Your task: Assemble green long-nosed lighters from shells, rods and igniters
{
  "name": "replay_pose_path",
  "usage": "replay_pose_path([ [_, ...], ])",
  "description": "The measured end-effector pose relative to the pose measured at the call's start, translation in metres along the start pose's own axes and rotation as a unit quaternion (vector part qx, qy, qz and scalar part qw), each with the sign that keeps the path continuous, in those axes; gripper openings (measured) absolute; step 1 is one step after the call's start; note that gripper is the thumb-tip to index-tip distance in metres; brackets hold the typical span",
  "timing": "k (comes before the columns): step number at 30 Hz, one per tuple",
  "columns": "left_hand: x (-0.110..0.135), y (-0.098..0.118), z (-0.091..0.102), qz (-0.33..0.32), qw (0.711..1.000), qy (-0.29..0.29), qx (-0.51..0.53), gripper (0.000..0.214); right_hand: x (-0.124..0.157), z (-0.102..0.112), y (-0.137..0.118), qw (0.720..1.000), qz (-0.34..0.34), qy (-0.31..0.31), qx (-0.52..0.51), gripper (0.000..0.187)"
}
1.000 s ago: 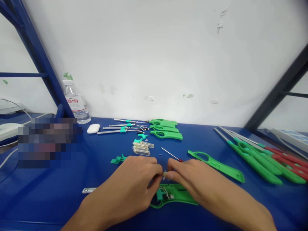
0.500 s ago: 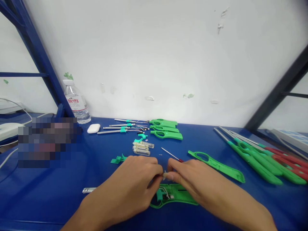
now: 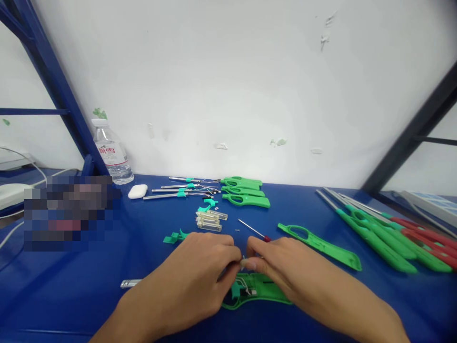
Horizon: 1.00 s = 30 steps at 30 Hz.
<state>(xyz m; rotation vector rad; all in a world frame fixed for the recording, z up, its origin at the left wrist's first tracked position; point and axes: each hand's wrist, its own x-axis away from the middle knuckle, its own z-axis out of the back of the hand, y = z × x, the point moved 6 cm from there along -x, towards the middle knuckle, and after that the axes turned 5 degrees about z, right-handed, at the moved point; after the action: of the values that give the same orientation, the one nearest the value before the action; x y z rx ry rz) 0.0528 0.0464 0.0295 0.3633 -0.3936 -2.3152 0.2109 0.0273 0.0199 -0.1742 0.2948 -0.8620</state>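
Both hands are in close together, fingertips almost meeting. The left hand [image 3: 203,269] and right hand [image 3: 282,259] are each pinched on one small pale piece [image 3: 243,263], so it sits right between them, just above one open green shell half [image 3: 269,288] with a teal trigger and white wires in it. Fingers hide most of the piece, so I can't tell its shape.

Count on the blue table [image 3: 71,295]: one other green shell half [image 3: 323,245] near the right hand, one screwdriver [image 3: 253,229], one tiny screw [image 3: 237,230], four metal rods with wires [image 3: 166,196] at the back, and two loose teal parts [image 3: 210,203] below them. Clear tanks [image 3: 210,226]: at least three, overlapping. Green handles [image 3: 246,200] are stacked too tight to count. Plus one water bottle [image 3: 113,157] and one white case [image 3: 137,191].
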Motion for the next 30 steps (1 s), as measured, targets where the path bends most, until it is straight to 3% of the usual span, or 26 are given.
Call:
replay_pose_path([
  [6, -0.002, -0.004, 0.002, 0.016, 1.000, 0.015, 0.012, 0.024, -0.002, 0.004, 0.006, 0.996, -0.059, -0.010, -0.059, 0.029],
  [10, -0.003, -0.007, 0.007, 0.030, 0.999, 0.030, 0.018, 0.022, 0.000, 0.009, 0.011, 0.995, -0.054, -0.003, -0.082, 0.018],
  [30, -0.001, -0.005, 0.007, 0.022, 0.998, 0.045, 0.024, 0.020, -0.003, 0.018, 0.004, 0.999, -0.026, -0.008, -0.038, 0.022],
])
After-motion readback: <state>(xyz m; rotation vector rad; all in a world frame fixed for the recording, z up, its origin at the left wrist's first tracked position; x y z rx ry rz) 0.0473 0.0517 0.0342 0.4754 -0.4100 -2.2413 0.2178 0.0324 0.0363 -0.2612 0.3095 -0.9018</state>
